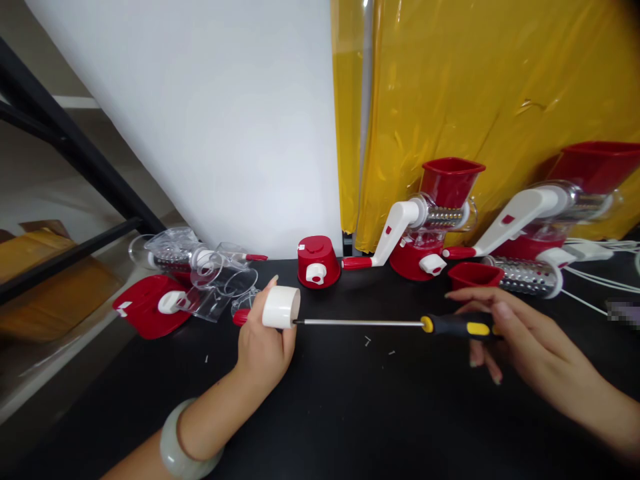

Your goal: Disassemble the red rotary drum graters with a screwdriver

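Note:
My left hand (267, 347) is closed around a white crank handle (280, 308). Its round, hollow white end faces right, and a red grip (241, 317) pokes out on the far side of my fingers. In my right hand (520, 333) is a screwdriver (360, 323), its black-and-yellow handle held by thumb and fingers, some of them loosely spread. The shaft lies level and points left, its dark tip at the rim of the white end; whether it touches a screw inside is hidden. Small screws (368, 341) lie on the black table (350, 413) below the shaft.
Behind my hands stands a red base (319, 262) with a white knob. Assembled rotary graters (440, 217) are at the right, beside a loose grater drum (530, 275) and white cables. Another red base (155, 307) and clear plastic parts sit left. A black metal frame (60, 140) borders the left side.

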### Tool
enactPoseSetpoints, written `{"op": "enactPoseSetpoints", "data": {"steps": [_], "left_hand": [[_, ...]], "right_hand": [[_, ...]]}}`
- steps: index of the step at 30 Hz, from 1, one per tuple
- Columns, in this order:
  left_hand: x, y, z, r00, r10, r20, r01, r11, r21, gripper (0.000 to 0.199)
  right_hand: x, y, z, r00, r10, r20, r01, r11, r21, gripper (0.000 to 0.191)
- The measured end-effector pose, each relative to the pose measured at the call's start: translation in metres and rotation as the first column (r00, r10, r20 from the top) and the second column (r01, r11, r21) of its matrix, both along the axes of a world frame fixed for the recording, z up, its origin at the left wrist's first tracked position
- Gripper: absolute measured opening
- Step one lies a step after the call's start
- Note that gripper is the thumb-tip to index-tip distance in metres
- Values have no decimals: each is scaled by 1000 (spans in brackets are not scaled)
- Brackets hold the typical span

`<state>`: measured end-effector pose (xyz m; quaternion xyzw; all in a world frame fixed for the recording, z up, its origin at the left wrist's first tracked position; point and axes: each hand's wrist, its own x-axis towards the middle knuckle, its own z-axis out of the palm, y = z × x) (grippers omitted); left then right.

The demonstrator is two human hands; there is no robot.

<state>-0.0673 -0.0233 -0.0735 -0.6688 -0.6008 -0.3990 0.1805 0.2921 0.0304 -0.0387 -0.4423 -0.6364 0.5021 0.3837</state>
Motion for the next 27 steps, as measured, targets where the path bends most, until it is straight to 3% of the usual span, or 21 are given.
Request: {"op": "enactPoseSetpoints", "data": {"steps": [3,7,10,13,16,20,22,27], "left_hand": [[0,1,1,1000,6,5,-6,1000,2,40],[0,1,1,1000,13,-3,-13,1000,-4,45],[1,0,1,999,22,-23,-22,1000,-21,49],[2,-1,1,999,24,-38,-25,999,-30,51],[2,-1,1,999,28,-32,-29,999,-24,52],[1,0,1,1000,22,-14,-23,1000,-21,48],[1,0,0,1000,16,-1,-16,1000,-23,46],[-2,2,-2,999,30,39,-30,1000,-8,43]], "right_hand": [[0,0,-1,992,-61,112,52,995,89,35],[3,2,0,989,-146,-1,136,922,361,17],[7,4,-1,977,-136,-163,171,959,226,26],[10,4,-3,966,-85,-245,112,989,97,40],[9,3,-4,973,-18,-229,54,986,155,42],[5,1,-2,996,-64,-59,72,984,160,49],[4,1,0,995,-99,23,96,987,126,43],[8,2,0,981,-186,-49,192,942,276,28]]}}
